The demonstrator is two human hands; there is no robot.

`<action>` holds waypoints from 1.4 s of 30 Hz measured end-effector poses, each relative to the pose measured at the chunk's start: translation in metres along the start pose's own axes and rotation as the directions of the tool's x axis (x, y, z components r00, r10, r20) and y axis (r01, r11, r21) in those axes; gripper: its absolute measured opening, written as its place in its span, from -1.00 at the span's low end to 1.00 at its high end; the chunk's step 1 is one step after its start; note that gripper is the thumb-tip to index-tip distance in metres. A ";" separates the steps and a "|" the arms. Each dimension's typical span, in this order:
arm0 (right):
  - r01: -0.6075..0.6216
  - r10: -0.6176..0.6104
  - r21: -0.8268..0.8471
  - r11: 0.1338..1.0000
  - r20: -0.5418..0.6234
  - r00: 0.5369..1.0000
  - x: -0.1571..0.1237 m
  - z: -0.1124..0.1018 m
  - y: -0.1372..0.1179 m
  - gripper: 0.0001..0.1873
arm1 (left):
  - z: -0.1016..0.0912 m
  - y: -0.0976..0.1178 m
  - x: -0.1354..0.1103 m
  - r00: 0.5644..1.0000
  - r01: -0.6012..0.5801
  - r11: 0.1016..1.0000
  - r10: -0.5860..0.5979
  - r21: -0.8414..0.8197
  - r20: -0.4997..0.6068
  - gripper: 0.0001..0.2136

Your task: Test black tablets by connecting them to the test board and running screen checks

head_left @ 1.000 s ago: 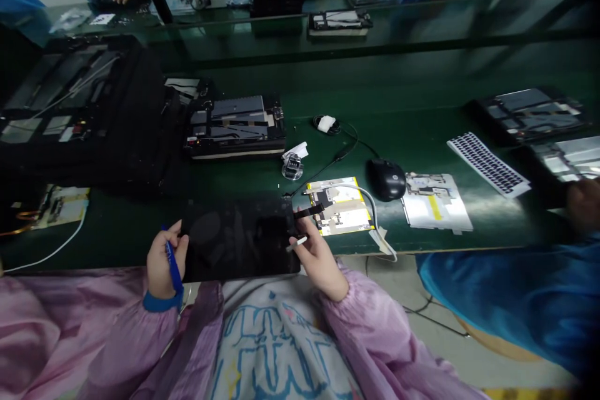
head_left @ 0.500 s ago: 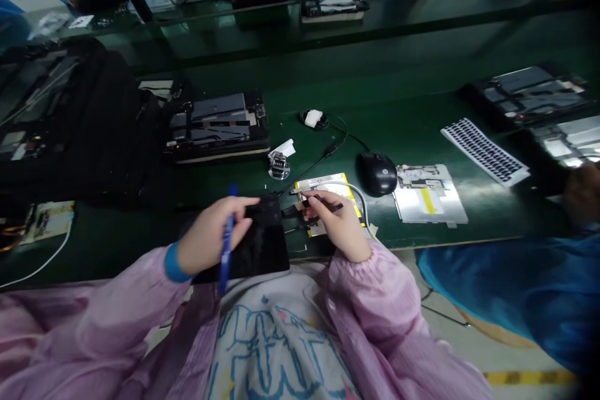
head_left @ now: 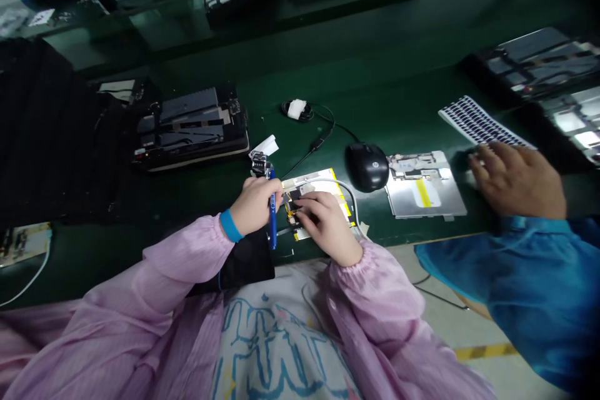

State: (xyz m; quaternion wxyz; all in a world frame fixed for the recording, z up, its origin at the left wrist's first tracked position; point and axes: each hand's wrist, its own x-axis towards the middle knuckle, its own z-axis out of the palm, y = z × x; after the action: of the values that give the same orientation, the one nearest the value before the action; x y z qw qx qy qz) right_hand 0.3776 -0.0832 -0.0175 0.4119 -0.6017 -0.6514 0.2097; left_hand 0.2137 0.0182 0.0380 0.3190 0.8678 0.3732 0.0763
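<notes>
Clutching the blue tool [head_left: 273,225], left hand [head_left: 253,205] at the board [head_left: 305,189] near the counter's [head_left: 398,106] front edge; right hand [head_left: 332,228] bent over it, grasp unclear!

My distant wearer's open lilac-pink fabric smock [head_left: 199,328], its loose sleeves [head_left: 382,292] with gathered cuffs [head_left: 351,267], a flat blue band [head_left: 230,225] circling the left wrist, a pale grey shirt [head_left: 260,309] with blue-outlined lettering [head_left: 284,353]

Passing room lies over the bench [head_left: 398,97] at upper centre-right; the left hand [head_left: 255,205] and right hand [head_left: 327,228] crowd the centre, the mouse [head_left: 369,167] blocks centre-right, a co-worker's hand [head_left: 518,178] the far right.
</notes>
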 end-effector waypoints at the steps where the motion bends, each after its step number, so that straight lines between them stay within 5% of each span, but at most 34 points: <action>1: 0.024 -0.024 -0.031 0.999 0.025 0.999 -0.002 0.000 0.001 -0.80 | 0.000 0.000 0.001 0.999 0.003 0.998 -0.005 0.065 0.032 -0.88; 6: 0.074 -0.061 -0.121 0.990 0.107 0.992 -0.005 -0.001 0.003 -0.59 | 0.002 -0.002 0.006 0.979 0.022 0.990 -0.050 0.141 0.200 -0.91; 11: 0.066 -0.051 -0.125 0.990 0.123 0.991 -0.005 -0.001 0.006 -0.58 | 0.000 -0.006 0.011 0.960 0.015 0.989 -0.056 0.149 0.276 -0.95; 42: 0.153 -0.129 -0.185 0.971 0.137 0.982 -0.008 -0.002 0.002 -0.65 | 0.004 -0.006 0.013 0.960 -0.015 0.989 -0.026 0.144 0.279 -0.91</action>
State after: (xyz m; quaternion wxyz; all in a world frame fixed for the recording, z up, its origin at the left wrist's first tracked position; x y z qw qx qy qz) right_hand 0.3800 -0.0905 -0.0204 0.3236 -0.5768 -0.7344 0.1522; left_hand 0.2208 0.0283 0.0301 0.3050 0.8897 0.3313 -0.0752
